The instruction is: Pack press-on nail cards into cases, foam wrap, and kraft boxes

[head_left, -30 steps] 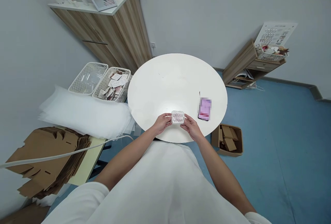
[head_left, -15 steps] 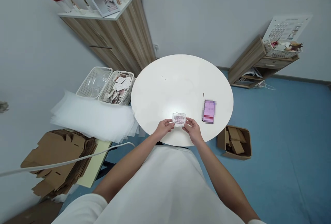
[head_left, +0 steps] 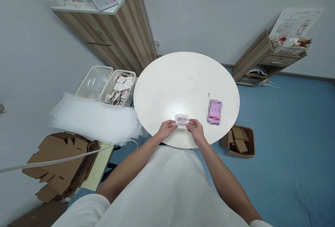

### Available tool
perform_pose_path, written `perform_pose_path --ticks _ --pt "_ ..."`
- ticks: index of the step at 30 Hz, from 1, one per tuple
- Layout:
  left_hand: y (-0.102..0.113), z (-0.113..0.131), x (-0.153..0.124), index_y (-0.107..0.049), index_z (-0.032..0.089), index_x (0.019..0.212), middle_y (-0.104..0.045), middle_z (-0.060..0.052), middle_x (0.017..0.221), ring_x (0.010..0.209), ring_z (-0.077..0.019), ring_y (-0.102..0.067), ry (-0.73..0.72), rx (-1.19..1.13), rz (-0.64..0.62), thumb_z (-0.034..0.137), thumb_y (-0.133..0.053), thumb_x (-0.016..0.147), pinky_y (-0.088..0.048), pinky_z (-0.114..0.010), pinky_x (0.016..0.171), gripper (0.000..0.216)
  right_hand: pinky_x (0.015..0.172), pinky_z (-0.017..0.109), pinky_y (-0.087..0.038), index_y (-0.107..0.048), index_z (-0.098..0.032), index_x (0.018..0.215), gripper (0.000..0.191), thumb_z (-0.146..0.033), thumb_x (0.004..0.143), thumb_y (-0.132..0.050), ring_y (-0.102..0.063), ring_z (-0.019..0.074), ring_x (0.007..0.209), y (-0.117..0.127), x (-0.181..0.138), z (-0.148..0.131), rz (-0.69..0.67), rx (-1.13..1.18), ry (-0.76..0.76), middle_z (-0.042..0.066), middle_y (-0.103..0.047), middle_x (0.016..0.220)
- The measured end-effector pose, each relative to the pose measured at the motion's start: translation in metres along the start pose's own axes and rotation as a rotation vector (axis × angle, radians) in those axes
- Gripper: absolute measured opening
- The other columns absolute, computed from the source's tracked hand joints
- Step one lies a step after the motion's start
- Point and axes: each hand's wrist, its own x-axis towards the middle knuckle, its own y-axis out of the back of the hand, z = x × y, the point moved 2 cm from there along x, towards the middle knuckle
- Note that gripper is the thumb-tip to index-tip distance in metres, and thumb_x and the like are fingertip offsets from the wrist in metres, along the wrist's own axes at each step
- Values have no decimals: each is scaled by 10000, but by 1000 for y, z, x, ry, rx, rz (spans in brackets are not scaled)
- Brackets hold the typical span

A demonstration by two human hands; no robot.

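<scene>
Head view: brown cardboard sheets lie stacked at left; the left hand pinches a small clear rectangular plastic case over the round white bench's near side, the right hand gripping its opposite edge; further right lies a blurred purple rectangular object.

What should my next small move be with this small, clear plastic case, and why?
Perhaps rest the small, clear plastic case flat on the round white table, since your bare left hand and bare right hand grip its opposite sides and the tabletop lies beneath it. I can't tell whether it already touches.
</scene>
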Motion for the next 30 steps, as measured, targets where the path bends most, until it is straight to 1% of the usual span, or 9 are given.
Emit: perform_pose_path --ticks 4,7,10,12,15,19,24,27,30 --pt "12 4 5 -550 145 1049 -572 1 687 659 -111 -539 -55 70 8 405 -638 696 -425 -275 693 448 640 291 -458 -515 -221 1005 444 -370 617 -670 -545 109 660 -12 4 -4 -19 -79 30 14 -552 883" --pt "27 11 8 -451 171 1220 -575 -21 798 688 -107 -551 -124 148 -34 387 -600 738 -439 -277 714 549 640 304 -465 -466 -245 1106 507 -391 651 -636 -559 120 672 -25 6 -9 -46 -155 66 19 -534 928" --pt "46 19 11 -357 234 1311 -550 -50 992 705 -99 -563 -197 272 -80 356 -663 684 -458 -277 721 708 652 315 -471 -433 -259 1166 539 -391 675 -612 -565 119 669 -42 9 -12 -78 -197 90 18 -522 947" --pt "61 24 13 -313 278 1335 -526 -47 1061 697 -91 -565 -233 366 -78 326 -699 645 -467 -284 734 792 662 321 -474 -403 -268 1212 571 -378 688 -602 -569 117 668 -54 12 -13 -97 -216 95 20 -515 961" --pt "84 29 16 -294 300 1343 -527 -29 1062 680 -82 -561 -261 466 -50 300 -684 662 -470 -293 761 785 642 315 -473 -365 -276 1269 593 -359 719 -570 -568 113 666 -75 18 -14 -132 -271 99 28 -507 983" --pt "115 32 23 -334 280 1328 -553 -24 1014 733 -106 -555 -288 542 -11 292 -663 688 -464 -301 786 719 606 301 -473 -338 -281 1304 599 -330 742 -539 -561 113 669 -106 29 -12 -199 -405 127 45 -507 1029" --pt "159 28 40 -334 257 1326 -509 -38 1027 745 -112 -524 -292 544 29 261 -641 701 -475 -296 755 697 801 359 -457 -295 -285 1333 727 -242 681 -614 -543 162 876 -146 53 -9 -265 -665 248 38 -533 1041" --pt "183 26 58 -349 245 1316 -455 -51 1045 742 -110 -515 -279 550 59 238 -640 689 -477 -295 747 691 827 374 -445 -280 -273 1345 704 -222 710 -580 -527 169 882 -171 72 -7 -263 -775 285 42 -539 1036" --pt "206 29 78 -333 233 1328 -451 -46 1003 768 -126 -514 -259 612 83 209 -624 689 -457 -313 796 702 813 369 -448 -265 -258 1355 705 -222 720 -570 -519 167 847 -198 95 -6 -265 -800 288 45 -534 1021"
